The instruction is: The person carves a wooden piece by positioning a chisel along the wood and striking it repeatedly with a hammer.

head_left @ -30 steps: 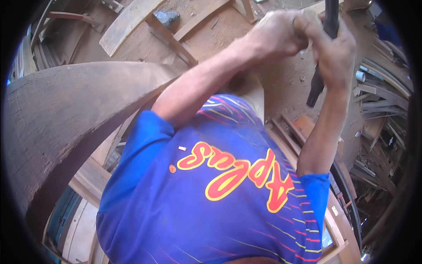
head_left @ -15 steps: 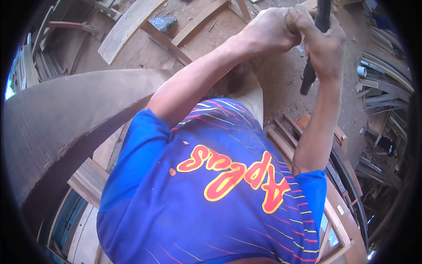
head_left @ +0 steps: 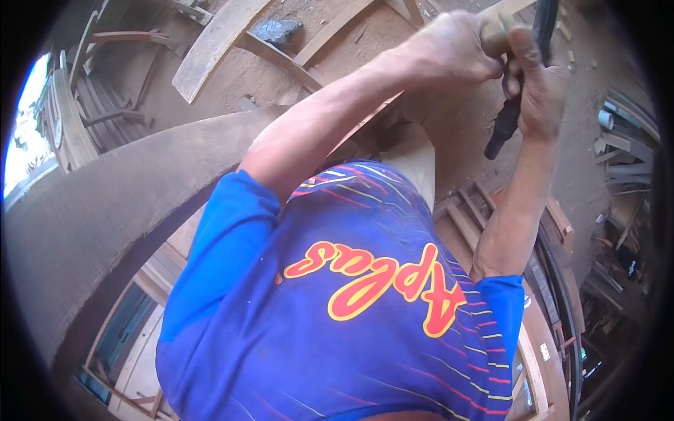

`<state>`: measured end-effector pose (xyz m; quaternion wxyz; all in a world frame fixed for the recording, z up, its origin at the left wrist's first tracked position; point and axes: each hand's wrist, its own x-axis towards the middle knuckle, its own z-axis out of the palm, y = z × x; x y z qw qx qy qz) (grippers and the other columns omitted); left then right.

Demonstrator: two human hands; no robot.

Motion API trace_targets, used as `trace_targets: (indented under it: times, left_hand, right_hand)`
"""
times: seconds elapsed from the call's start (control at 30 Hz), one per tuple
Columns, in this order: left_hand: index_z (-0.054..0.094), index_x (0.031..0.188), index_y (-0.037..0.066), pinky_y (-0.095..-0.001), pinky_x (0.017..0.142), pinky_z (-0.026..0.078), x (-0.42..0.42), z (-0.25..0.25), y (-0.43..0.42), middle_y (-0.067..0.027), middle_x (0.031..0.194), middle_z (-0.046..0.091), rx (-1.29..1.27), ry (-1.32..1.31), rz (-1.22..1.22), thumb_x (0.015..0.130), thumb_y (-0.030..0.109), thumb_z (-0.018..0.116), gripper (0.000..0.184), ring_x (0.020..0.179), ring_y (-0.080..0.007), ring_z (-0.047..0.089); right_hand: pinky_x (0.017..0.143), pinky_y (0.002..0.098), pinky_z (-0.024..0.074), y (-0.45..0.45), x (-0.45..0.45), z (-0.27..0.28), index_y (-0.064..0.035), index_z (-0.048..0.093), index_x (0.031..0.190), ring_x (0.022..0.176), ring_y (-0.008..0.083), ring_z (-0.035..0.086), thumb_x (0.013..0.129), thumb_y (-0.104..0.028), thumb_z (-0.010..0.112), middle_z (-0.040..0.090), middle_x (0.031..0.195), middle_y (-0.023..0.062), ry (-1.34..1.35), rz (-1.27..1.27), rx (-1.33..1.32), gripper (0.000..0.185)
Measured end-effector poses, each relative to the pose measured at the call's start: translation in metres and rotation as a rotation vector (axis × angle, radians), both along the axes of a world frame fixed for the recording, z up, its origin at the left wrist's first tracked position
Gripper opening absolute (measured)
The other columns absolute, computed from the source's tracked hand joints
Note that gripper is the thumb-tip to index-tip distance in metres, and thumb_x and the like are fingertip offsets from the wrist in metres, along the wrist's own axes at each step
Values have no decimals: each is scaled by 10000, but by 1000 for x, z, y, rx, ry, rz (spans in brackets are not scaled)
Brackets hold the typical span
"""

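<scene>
At the top of the view my left hand (head_left: 460, 49) is closed, blurred by motion, around a short tan, rounded piece (head_left: 496, 36) whose end sticks out beside the thumb. Just to its right, my right hand (head_left: 542, 95) grips a dark rod-like tool (head_left: 504, 126). The tool's stepped, narrower end points down toward my body. Its upper part rises past the fingers and leaves the frame at the top, so I cannot make out its kind. Both hands are close together above the dirt floor.
A broad curved wooden plank (head_left: 126, 161) runs along my left side. Ahead on the dirt lie a cut board (head_left: 214, 49), wooden beams (head_left: 333, 31) and a dark plastic bundle (head_left: 277, 31). Scrap wood (head_left: 625, 151) is piled at right. Wooden frames (head_left: 537, 351) stand at lower right.
Both hands have shifted slightly right and drawn a little apart. More of the tan piece shows at the left hand. The dark tool has tilted further, and the whole view has turned slightly.
</scene>
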<state>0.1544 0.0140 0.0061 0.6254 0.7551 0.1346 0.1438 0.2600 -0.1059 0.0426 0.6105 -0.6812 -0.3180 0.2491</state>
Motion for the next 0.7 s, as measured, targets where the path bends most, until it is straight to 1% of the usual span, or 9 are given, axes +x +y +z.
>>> trace_targets:
  times: [0.07, 0.13, 0.2, 0.3, 0.43, 0.5, 0.57, 0.63, 0.7]
  left_hand:
    - [736, 915, 36, -280, 682, 551, -20, 49, 7, -14, 769, 710, -128, -166, -21, 885, 100, 691, 84, 776, -100, 688]
    - [710, 1006, 46, -296, 701, 551, -29, 92, 7, -53, 855, 725, -352, -99, 12, 926, 78, 658, 101, 807, -126, 699]
    - [684, 1097, 56, -311, 719, 551, -30, 91, 17, -92, 940, 740, -567, -34, 43, 967, 57, 625, 143, 838, -152, 709]
    - [692, 1142, 58, -265, 754, 543, -47, 47, 21, 14, 950, 716, -596, -236, 116, 961, 69, 699, 181, 869, -70, 658]
    - [666, 1177, 36, -289, 808, 546, -65, 13, 22, -49, 1005, 721, -469, -405, 128, 960, 59, 676, 219, 922, -107, 665]
    - [725, 949, 28, -279, 643, 545, -85, -1, 25, -2, 769, 699, -137, -73, 232, 901, 147, 767, 135, 759, -76, 669]
    - [723, 990, 20, -261, 655, 543, -93, 0, 8, -13, 792, 705, -95, -49, 351, 891, 213, 817, 237, 762, -73, 669]
    - [735, 1057, 26, -322, 700, 565, -87, 2, 2, -30, 849, 736, 214, -329, 337, 900, 209, 791, 247, 756, -127, 688]
    - [732, 1076, 18, -351, 713, 564, -72, 13, 5, -36, 877, 746, 216, -94, 224, 912, 216, 766, 259, 755, -145, 688]
  right_hand:
    - [434, 210, 326, -1, -18, 10, -26, 695, 1012, 475, 30, 450, 899, -497, 784, 533, 645, -46, -21, -26, 86, 493]
    - [437, 212, 336, -2, -11, 15, -9, 684, 1101, 488, 35, 453, 916, -538, 744, 552, 690, -36, -49, -28, 167, 563]
    - [450, 207, 337, -5, 8, 15, -5, 698, 1131, 497, 36, 462, 930, -535, 730, 525, 676, -41, -58, -22, 1, 568]
    - [443, 206, 329, -7, 5, 12, -18, 704, 1050, 487, 33, 463, 905, -519, 768, 521, 651, -47, -45, -31, -93, 525]
    - [430, 210, 325, -22, -24, 2, -20, 700, 988, 472, 33, 461, 885, -489, 805, 522, 626, -49, -18, -140, -115, 492]
    - [431, 212, 328, -37, -44, -3, -17, 699, 999, 472, 37, 464, 889, -477, 805, 521, 622, -45, -4, -159, -168, 484]
    - [431, 214, 330, -42, -56, -4, -15, 699, 1011, 471, 41, 466, 893, -465, 806, 520, 618, -41, -14, -168, -175, 477]
    - [430, 216, 336, -50, -69, -9, -6, 693, 1028, 472, 44, 471, 913, -466, 784, 518, 615, -36, 35, -156, -173, 483]
    - [431, 218, 342, -54, -74, -13, 1, 690, 1036, 479, 47, 480, 937, -463, 757, 526, 627, -25, 32, -113, -171, 479]
